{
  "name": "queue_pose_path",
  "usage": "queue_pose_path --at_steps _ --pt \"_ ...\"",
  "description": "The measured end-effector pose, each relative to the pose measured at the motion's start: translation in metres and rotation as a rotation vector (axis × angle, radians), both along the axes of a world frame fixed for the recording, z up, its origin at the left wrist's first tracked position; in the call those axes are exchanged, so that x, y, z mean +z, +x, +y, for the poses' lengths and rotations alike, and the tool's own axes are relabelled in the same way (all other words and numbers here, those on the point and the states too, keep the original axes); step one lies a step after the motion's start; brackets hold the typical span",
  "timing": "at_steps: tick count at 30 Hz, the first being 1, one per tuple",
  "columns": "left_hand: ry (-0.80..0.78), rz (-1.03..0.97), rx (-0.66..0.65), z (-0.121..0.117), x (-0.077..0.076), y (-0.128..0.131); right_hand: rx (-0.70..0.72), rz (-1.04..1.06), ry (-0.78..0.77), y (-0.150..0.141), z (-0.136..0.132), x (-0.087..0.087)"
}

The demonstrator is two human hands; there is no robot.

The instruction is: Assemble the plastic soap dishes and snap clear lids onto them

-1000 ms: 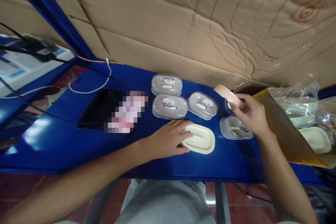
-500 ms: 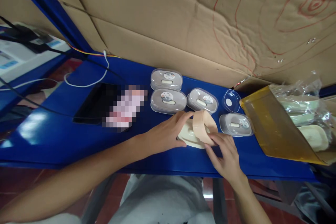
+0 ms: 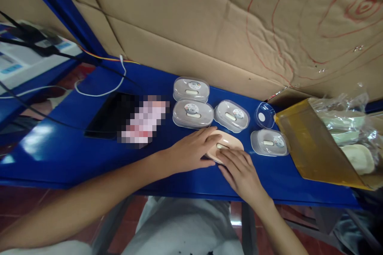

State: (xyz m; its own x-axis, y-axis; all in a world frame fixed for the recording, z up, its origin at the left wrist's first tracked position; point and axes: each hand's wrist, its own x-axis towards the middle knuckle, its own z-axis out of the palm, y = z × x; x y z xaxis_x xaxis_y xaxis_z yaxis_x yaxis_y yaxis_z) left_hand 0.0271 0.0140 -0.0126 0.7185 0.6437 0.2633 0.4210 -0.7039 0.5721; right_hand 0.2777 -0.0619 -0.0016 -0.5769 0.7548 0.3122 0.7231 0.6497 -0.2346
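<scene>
A peach oval soap box part (image 3: 229, 137) with a slot in its middle lies flat on the blue table in front of me. A pale cream piece shows through the slot. My left hand (image 3: 197, 147) holds the left end, with the thumb at the near side and the fingers over the far rim. My right hand (image 3: 241, 169) grips the right end, its fingers laid across the top and its thumb at the near edge. Most of the cream piece underneath is hidden.
Behind stand several grey soap boxes (image 3: 193, 114) with clear lids. A small clear cup (image 3: 265, 115) is near a yellow-taped carton (image 3: 321, 145) holding green and cream parts in plastic. A dark tablet (image 3: 107, 115) and a white cable (image 3: 100, 95) are at left.
The peach part, tilted up on edge over the cream piece before, now lies flat on top of it. My right hand has moved left onto its top.
</scene>
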Motion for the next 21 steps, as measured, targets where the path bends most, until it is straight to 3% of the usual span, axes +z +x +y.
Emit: queue_pose_path --at_steps 2,5,8,10,13,16,18,21 --pt "0.041 0.029 0.011 -0.001 -0.001 0.001 0.044 -0.027 0.010 0.006 0.001 0.004" --pt "0.041 0.063 0.022 -0.002 -0.001 0.001 0.018 -0.028 0.042 0.033 0.015 0.025" --pt "0.007 0.056 0.016 -0.002 0.002 0.000 -0.299 0.033 0.149 0.072 0.051 0.053" --pt "-0.028 0.023 0.008 -0.001 0.005 -0.001 -0.501 -0.026 0.112 0.094 0.082 0.064" --pt "-0.060 -0.012 0.005 0.000 0.010 -0.002 -0.633 -0.216 -0.109 0.113 0.127 0.058" --pt "-0.047 -0.023 -0.001 0.001 0.011 -0.002 -0.650 -0.195 -0.195 0.118 0.156 0.043" --pt "-0.029 -0.028 -0.007 0.001 0.012 -0.002 -0.635 -0.131 -0.212 0.118 0.163 0.038" --pt "-0.017 -0.028 -0.006 0.000 0.011 -0.002 -0.627 0.027 -0.180 0.118 0.157 0.045"
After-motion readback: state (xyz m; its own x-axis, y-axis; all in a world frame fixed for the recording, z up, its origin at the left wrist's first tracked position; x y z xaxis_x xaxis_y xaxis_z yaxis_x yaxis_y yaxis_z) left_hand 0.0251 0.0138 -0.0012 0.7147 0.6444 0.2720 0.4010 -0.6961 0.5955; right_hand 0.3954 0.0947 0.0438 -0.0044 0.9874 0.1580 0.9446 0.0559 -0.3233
